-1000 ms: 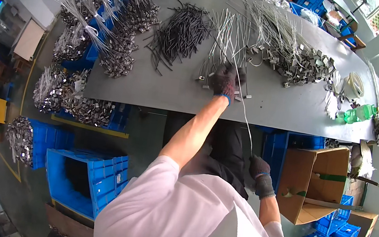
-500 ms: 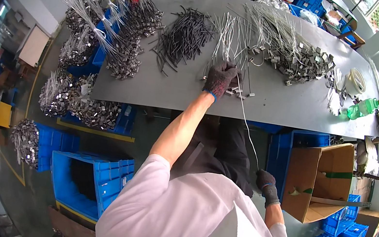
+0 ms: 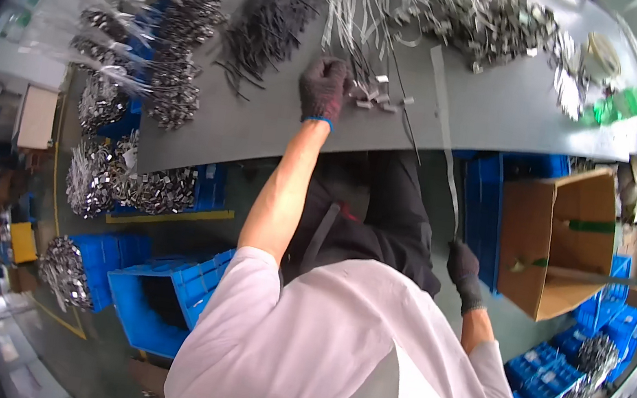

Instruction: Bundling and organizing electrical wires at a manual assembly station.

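Observation:
In a dark knit glove, my left hand (image 3: 324,89) is curled over the grey table, at the lower ends of a spread of white wires (image 3: 352,2). What its fingers hold, if anything, is hidden. My gloved right hand (image 3: 465,268), low beside my right thigh, is closed on one end of a long white wire (image 3: 450,165). That wire, smeared by motion, runs up over the table edge and ends on the tabletop, apart from my left hand. Several small silver metal pieces (image 3: 375,92) lie just right of my left hand. A thin black strand (image 3: 406,117) hangs past the edge.
Black short tubes (image 3: 271,19) are heaped left of the wires. Bundled wires with metal ends (image 3: 179,55) crowd the table's left side; more metal-ended wires (image 3: 509,26) lie far right. A green bottle (image 3: 620,107), cardboard box (image 3: 527,238) and blue crate (image 3: 165,291) stand around.
The white wire's upper end has come away from my left hand, and the wire now trails from my right hand. My left hand has shifted left of the metal pieces. The whole view has tilted.

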{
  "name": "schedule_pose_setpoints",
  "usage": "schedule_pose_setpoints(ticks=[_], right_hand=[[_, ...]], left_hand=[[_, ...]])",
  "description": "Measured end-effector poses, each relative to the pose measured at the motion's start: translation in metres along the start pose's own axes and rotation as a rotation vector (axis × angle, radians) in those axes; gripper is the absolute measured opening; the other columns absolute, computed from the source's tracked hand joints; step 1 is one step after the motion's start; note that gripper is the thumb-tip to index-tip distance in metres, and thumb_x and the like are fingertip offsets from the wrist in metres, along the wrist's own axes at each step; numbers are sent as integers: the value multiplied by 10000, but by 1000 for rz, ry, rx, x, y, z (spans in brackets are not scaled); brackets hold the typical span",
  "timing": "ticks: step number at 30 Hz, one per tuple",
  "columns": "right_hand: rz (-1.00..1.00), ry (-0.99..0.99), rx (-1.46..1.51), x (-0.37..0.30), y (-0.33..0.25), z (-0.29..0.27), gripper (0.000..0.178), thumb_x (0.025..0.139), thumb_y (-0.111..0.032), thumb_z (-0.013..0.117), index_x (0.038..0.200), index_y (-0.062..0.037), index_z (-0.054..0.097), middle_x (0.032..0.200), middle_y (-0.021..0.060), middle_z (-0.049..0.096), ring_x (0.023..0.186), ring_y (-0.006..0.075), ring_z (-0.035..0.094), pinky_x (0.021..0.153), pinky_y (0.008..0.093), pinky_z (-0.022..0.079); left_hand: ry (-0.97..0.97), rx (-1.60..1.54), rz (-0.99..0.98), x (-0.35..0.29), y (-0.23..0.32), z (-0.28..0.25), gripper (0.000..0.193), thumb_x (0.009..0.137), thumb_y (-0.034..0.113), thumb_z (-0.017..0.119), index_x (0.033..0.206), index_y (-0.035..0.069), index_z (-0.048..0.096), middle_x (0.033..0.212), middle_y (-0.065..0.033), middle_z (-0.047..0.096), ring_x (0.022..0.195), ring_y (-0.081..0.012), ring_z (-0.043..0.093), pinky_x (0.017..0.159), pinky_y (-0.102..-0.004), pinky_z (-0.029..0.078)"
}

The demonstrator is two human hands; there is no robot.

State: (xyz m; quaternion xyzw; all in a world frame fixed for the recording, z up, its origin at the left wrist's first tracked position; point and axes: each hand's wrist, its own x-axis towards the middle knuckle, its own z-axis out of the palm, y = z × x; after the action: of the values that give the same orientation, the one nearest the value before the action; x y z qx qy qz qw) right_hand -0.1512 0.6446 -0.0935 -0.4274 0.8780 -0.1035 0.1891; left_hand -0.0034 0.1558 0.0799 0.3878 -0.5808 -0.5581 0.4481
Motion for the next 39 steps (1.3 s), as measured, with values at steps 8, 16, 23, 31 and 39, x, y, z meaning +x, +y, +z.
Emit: schedule_pose_setpoints(ticks=[8, 16, 23, 31, 39], right_hand=[[112, 6, 136, -16, 10, 33, 247, 945, -107, 510, 1137, -83, 664, 973, 198, 705, 918, 403, 679, 742, 474, 528], [201, -64, 234, -22, 19, 31, 259, 985, -159, 491, 1170, -87, 657, 1075, 215, 702, 1005, 435, 660, 836, 490, 532], [184, 9, 334, -38, 26, 43, 264, 953, -103, 521, 1170, -48, 661, 1035, 213, 713, 970, 381, 692, 822, 442, 538], [204, -20, 395, -45, 19, 44, 272, 964, -114, 523, 1185, -50, 667, 1051, 209, 722, 963, 373, 702, 823, 430, 544], [76, -30, 257, -17, -11, 6, 225, 971, -135, 514, 1112, -81, 681, 1064, 216, 703, 990, 421, 669, 818, 477, 540]], left_hand=[[-629, 482, -443, -115, -83, 68, 268, 949, 282, 658, 830, 42, 665, 700, -60, 675, 577, -217, 676, 528, -345, 549], [-225, -306, -1044, -128, -134, 132, 229, 952, 296, 717, 836, 107, 659, 704, -27, 675, 553, -151, 650, 438, -295, 495], [-63, -367, -1071, -138, -157, 148, 221, 947, 288, 725, 825, 128, 633, 720, -8, 644, 567, -127, 581, 471, -258, 415], [-99, -306, -1085, -130, -139, 158, 223, 979, 304, 626, 856, 120, 606, 673, -61, 642, 557, -178, 626, 438, -306, 455], [-460, -424, -850, -147, -77, 122, 143, 964, 174, 652, 954, 32, 645, 823, -108, 710, 685, -215, 708, 579, -361, 603]])
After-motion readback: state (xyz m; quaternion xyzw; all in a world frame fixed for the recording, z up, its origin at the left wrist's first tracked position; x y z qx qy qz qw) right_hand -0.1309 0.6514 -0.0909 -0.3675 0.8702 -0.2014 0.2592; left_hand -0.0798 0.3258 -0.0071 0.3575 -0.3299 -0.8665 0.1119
